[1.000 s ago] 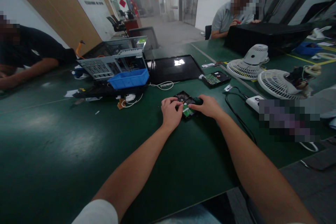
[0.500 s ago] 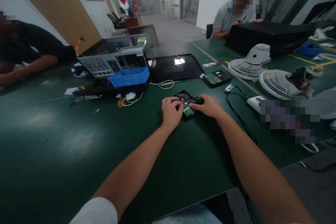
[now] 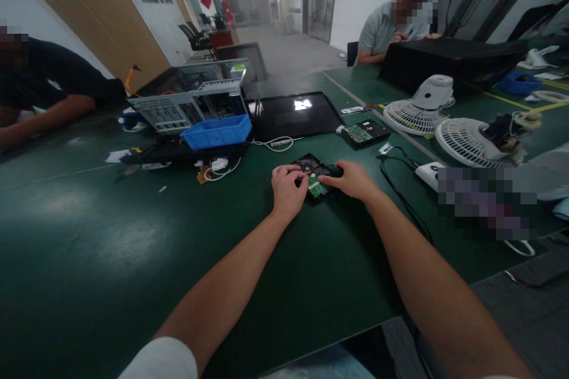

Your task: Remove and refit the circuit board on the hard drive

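Note:
A hard drive (image 3: 317, 188), its green circuit board facing up, lies on the green table between my two hands. My left hand (image 3: 288, 190) is at its left edge, thumb and fingertips pinched together over the drive; whatever they hold is hidden. From the other side, my right hand (image 3: 352, 180) closes around a dark handle, apparently a screwdriver (image 3: 335, 170), just above the drive's right edge. Its shaft cannot be made out. A second hard drive (image 3: 365, 132) lies farther back to the right, touched by neither hand.
An open computer case (image 3: 171, 113) stands back left, with a blue tray (image 3: 217, 132) in front. Behind the drives lies a black panel (image 3: 297, 115). White fan parts (image 3: 471, 141), a power strip (image 3: 429, 174) and black cables (image 3: 402, 195) are at right. Two people sit across the table.
Both hands and the hard drive hold nearly the same position. The whole view shifts slightly with the head; no object is visibly picked up or let go.

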Motion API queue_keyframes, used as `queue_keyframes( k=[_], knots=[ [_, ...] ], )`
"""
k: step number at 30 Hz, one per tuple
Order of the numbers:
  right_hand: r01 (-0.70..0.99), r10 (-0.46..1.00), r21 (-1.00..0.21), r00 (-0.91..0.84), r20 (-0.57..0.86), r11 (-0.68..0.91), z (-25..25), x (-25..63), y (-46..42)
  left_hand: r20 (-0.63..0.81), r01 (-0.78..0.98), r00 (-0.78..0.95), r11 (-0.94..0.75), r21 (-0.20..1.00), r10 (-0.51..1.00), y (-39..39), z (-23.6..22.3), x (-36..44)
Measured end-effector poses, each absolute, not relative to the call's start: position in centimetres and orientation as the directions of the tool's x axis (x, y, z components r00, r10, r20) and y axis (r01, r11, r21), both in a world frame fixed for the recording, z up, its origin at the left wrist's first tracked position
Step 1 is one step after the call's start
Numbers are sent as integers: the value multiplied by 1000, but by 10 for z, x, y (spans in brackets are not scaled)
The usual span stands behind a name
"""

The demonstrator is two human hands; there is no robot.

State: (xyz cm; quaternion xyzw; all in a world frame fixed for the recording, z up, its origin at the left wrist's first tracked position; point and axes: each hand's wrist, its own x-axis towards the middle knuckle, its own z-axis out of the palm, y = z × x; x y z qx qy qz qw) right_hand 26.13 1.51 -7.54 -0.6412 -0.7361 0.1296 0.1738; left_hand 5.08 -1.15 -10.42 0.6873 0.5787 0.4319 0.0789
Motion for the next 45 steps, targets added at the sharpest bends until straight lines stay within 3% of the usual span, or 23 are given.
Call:
queue_keyframes(
  k=[35,45],
  knots=[
    [899,990,-417,-108,88,135,-74,261,14,499,727,-38,-318,608,866,-12,-102,50],
    [900,989,-411,-119,90,146,-76,262,15,470,655,-177,-253,712,864,-20,-100,45]
  ],
)
